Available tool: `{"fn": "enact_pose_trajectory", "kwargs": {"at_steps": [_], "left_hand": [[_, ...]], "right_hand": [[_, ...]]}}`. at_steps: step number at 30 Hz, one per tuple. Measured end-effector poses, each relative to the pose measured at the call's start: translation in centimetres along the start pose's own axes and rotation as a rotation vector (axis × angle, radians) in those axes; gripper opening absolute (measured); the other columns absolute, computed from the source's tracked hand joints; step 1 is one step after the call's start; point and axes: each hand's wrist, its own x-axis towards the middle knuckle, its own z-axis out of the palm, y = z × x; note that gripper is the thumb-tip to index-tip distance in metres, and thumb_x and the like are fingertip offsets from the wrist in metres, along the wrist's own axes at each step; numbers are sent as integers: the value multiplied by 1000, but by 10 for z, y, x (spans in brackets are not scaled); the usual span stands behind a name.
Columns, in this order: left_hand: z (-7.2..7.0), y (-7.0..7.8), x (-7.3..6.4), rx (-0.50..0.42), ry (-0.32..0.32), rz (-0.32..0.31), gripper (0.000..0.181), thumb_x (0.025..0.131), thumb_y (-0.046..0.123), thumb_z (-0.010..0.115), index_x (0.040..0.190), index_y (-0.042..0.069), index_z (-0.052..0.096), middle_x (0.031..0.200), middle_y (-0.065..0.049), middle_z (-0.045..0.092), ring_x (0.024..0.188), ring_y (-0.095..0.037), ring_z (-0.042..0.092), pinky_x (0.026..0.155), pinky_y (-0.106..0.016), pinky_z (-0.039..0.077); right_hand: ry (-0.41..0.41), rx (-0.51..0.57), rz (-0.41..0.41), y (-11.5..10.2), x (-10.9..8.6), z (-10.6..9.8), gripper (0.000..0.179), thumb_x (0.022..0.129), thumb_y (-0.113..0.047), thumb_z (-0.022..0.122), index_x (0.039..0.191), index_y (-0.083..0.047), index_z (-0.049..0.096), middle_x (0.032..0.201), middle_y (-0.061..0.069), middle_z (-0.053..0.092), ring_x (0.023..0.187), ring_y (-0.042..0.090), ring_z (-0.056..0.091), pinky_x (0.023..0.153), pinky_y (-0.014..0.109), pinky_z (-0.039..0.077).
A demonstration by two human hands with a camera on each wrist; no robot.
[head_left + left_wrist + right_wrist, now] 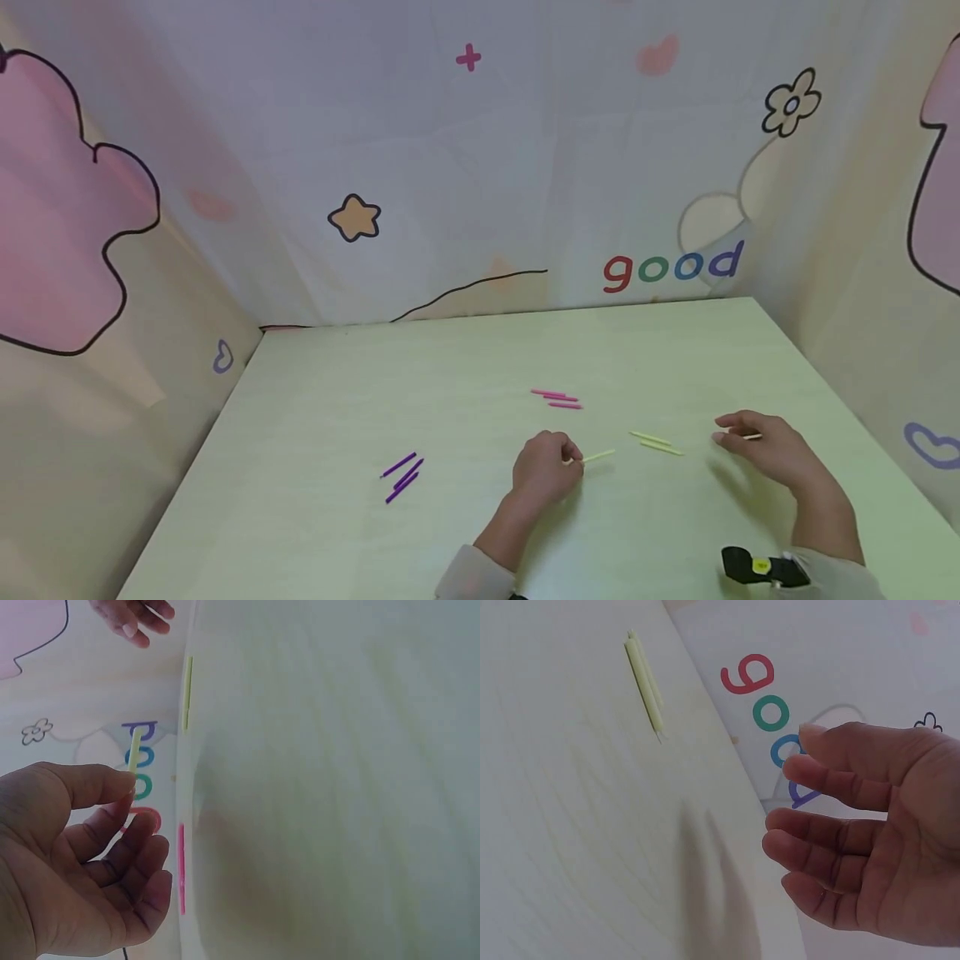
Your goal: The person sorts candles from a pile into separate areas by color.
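Observation:
My left hand (549, 467) pinches a thin pale yellow candle (599, 456) between thumb and fingertips, lifted above the table in the left wrist view. The free end of that candle (134, 750) points away from the fingers. To its right, two more yellow candles (657, 443) lie side by side; a short wick shows on one in the right wrist view. My right hand (772, 450) hovers beyond them on the right, fingers loosely bent and holding nothing in the right wrist view.
Three pink candles (557, 399) lie behind the left hand. Three purple candles (402, 477) lie on the table's left part. A patterned cloth (450, 167) stands along the back and sides of the pale table (315, 400).

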Motion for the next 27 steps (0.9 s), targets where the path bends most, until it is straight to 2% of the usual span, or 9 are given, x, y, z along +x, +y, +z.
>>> {"fn": "enact_pose_trajectory", "kwargs": {"at_steps": [6,12,15,21,27], "left_hand": [[11,12,3,-5,-20,13,9,74,11,69,71,18,65,68,10,44,62,-5,41,54,-21,34],[21,18,7,-18,-29,11,10,74,11,69,69,18,64,63,9,43,58,-5,40,51,-21,32],[23,20,13,-26,-25,-4,11,74,11,69,69,18,63,62,9,44,57,-6,40,50,-22,32],[28,22,24,-58,-23,-52,12,74,11,69,69,19,62,62,10,46,57,-6,42,51,-22,33],[36,27,31,-91,-8,-77,11,74,10,69,68,17,63,59,11,49,55,-5,43,50,-22,34]], "right_hand": [[4,12,44,11,-2,-9,44,93,-29,56,117,9,54,105,23,58,92,33,55,71,41,42],[-9,14,89,24,-9,-15,48,94,-31,54,119,10,51,109,29,55,97,40,52,74,48,41],[-21,21,116,29,-8,-18,51,95,-34,52,121,10,49,109,29,54,97,40,52,74,49,41],[-32,42,142,36,-2,-19,53,95,-35,51,122,11,48,104,22,59,91,31,55,71,42,43],[-39,60,152,37,6,-12,53,94,-35,53,121,11,48,107,24,57,93,33,52,70,39,43]]}}
